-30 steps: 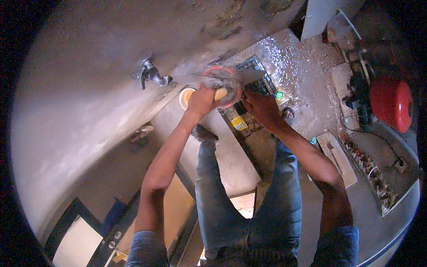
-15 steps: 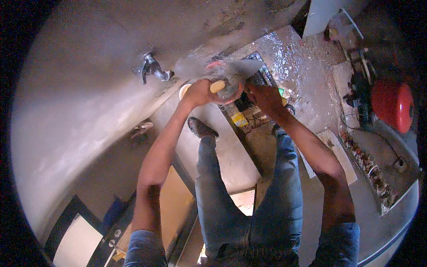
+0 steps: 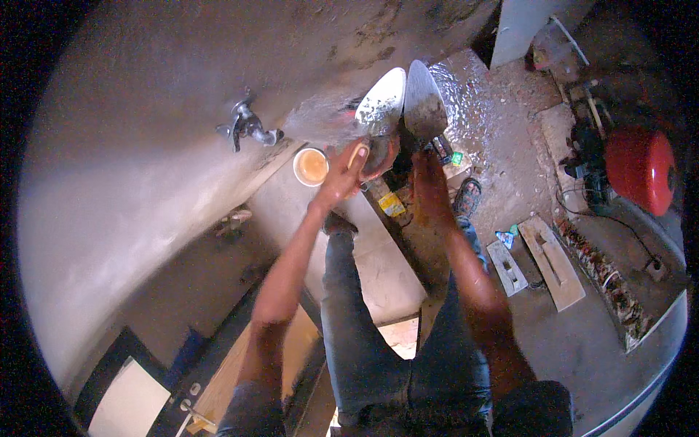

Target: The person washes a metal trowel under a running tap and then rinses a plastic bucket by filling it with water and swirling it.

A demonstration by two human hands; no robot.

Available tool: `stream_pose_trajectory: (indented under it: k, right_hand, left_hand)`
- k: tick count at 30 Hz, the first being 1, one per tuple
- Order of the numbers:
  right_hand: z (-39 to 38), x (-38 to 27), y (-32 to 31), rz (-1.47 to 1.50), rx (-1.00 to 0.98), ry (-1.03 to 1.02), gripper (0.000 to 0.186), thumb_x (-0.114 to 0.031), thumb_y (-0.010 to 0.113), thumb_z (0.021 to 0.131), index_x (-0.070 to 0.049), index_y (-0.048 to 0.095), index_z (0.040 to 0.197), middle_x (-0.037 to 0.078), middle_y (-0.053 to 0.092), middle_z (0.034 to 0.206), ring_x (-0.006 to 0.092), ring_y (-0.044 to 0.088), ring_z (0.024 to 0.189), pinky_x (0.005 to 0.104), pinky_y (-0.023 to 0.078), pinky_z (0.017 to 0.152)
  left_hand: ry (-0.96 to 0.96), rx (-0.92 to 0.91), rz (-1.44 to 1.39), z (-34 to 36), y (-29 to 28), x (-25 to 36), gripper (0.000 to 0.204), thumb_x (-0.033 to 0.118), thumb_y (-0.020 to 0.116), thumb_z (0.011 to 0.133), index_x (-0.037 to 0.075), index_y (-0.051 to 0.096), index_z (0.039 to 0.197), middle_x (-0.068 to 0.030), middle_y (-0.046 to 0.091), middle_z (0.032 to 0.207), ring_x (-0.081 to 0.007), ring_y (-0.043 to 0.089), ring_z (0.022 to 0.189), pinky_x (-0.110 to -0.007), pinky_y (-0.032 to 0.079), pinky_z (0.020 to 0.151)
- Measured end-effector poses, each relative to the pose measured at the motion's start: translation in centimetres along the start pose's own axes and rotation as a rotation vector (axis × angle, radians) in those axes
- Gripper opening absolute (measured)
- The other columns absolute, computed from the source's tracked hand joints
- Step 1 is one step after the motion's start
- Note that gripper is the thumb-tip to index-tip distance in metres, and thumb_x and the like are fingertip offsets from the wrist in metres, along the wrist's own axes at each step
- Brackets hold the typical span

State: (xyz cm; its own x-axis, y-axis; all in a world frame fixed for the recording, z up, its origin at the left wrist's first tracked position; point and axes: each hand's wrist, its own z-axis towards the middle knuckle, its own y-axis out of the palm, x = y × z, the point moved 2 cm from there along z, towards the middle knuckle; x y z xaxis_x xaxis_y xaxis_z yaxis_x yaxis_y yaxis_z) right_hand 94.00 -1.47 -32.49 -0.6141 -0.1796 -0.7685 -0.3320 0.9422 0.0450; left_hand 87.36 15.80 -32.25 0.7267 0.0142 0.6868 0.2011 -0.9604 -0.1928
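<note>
My left hand is closed round the wooden handle of a trowel, whose bright, smeared blade points away from me. In my right hand is a second trowel with a duller, grey-coated blade; its handle is hidden by the fingers. The two blades stand side by side, nearly touching along their edges. Below them, between my hands, is a round container with a reddish rim, partly covered by my left hand and the blade. A white bucket with an orange-tan inside stands left of my left hand.
A metal tap sticks out of the plastered wall at left. Two flat floats lie right of my legs. Farther right are a red rounded machine and a strip of rubble. Wet ground glistens ahead.
The trowel blades have risen and turned; one lay sideways over the container before, and now both point away side by side. My right forearm has swung inward, uncovering the floats.
</note>
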Motion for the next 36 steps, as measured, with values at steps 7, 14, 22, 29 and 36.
stream_pose_trajectory:
  k: [7,14,22,29,36]
  right_hand:
    - [-0.1,3.3,0.9,-0.529,0.127,-0.613,0.025,-0.022,0.046,0.092,-0.001,0.054,0.103,0.022,0.060,0.097,0.0402,0.058,0.091,0.0499,0.043,0.073]
    - [-2.8,-2.1,0.7,-0.287,-0.003,-0.142,0.028,-0.029,0.043,0.095,-0.002,0.049,0.102,0.020,0.063,0.087,0.0403,0.061,0.080,0.0483,0.044,0.069]
    - [-0.8,1.3,-0.4,-0.434,0.029,-0.489,0.032,-0.030,0.046,0.094,0.000,0.048,0.103,0.021,0.062,0.078,0.0409,0.061,0.074,0.0463,0.045,0.061]
    - [0.8,5.5,-0.7,-0.467,0.045,-0.570,0.028,-0.029,0.047,0.094,-0.003,0.049,0.103,0.014,0.062,0.076,0.0294,0.059,0.062,0.0409,0.043,0.053]
    - [-0.4,2.3,-2.7,0.257,0.100,0.099,0.024,-0.038,0.049,0.094,-0.015,0.048,0.089,-0.003,0.041,0.055,0.0076,0.039,0.044,0.0238,0.034,0.040]
  left_hand:
    - [0.060,0.121,-0.231,-0.5,5.8,-1.8,0.058,0.049,0.041,0.095,0.012,0.034,0.140,0.0004,0.049,0.067,-0.0060,0.041,0.047,-0.021,0.033,0.040]
    - [0.211,0.206,-0.258,0.4,6.5,-2.2,0.060,0.048,0.040,0.095,0.008,0.032,0.140,-0.0036,0.057,0.092,-0.0063,0.040,0.047,-0.022,0.034,0.041]
    - [0.096,0.175,-0.399,-0.3,8.5,-0.4,0.053,0.044,0.038,0.097,0.013,0.034,0.139,-0.0028,0.061,0.096,-0.0055,0.045,0.050,-0.020,0.037,0.042]
    - [0.153,0.140,-0.387,0.2,8.5,-1.2,0.053,0.044,0.040,0.096,0.015,0.033,0.140,-0.0004,0.057,0.081,-0.0054,0.044,0.049,-0.020,0.036,0.041]
    - [-0.076,0.098,-0.616,-1.9,7.6,-2.3,0.052,0.052,0.046,0.091,0.012,0.047,0.124,-0.0027,0.056,0.083,-0.0141,0.052,0.060,-0.029,0.045,0.051]
